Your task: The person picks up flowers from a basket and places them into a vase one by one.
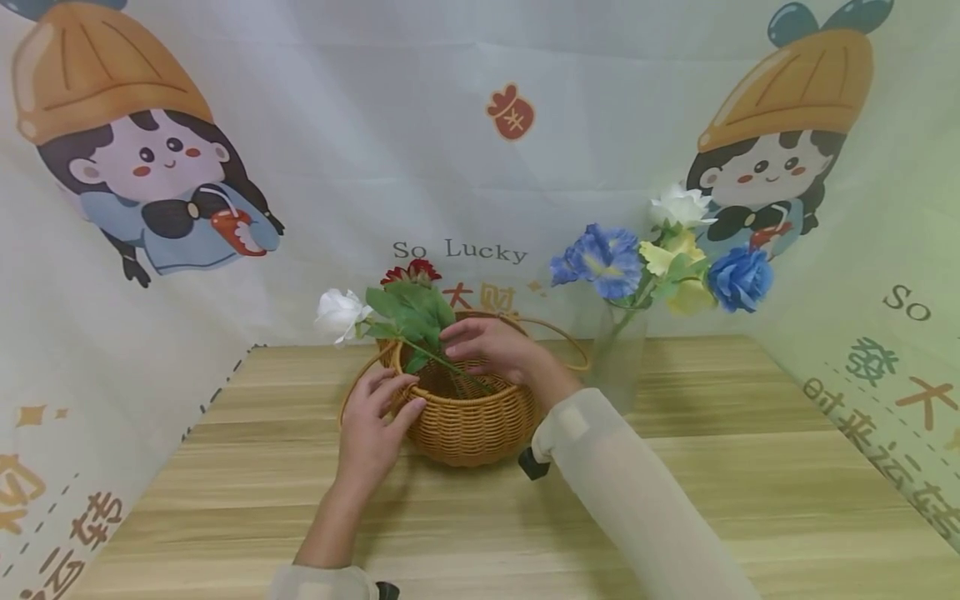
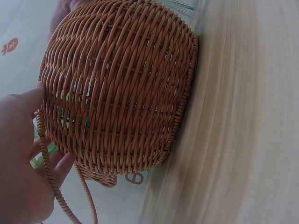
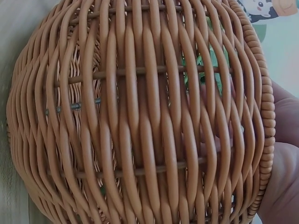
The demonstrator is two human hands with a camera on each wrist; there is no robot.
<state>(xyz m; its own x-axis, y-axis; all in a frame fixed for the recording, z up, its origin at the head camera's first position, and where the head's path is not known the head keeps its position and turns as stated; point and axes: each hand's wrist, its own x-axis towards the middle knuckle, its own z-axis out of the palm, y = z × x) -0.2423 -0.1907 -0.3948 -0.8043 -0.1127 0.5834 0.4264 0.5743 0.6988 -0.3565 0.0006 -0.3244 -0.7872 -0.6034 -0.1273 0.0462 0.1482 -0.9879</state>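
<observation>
A round wicker basket (image 1: 472, 429) stands on the table, holding a white rose (image 1: 341, 315), a dark red flower (image 1: 412, 272) and green leaves (image 1: 412, 312). The white rose leans out over the left rim, its green stem running down into the basket. My left hand (image 1: 375, 425) holds the basket at its left front rim, thumb and fingers spread around it; the left wrist view shows the handle (image 2: 51, 175) crossing that hand. Over the opening, my right hand (image 1: 495, 346) reaches in with extended fingers beside the leaves. Its fingers show only partly through the weave in the right wrist view.
To the right of the basket stands a clear vase (image 1: 618, 358) with a blue iris (image 1: 603, 260), a blue rose (image 1: 741, 279), yellow blooms (image 1: 678, 267) and a white flower (image 1: 682, 207). Printed cloth (image 1: 360, 125) hangs behind and beside the wooden table (image 1: 262, 450).
</observation>
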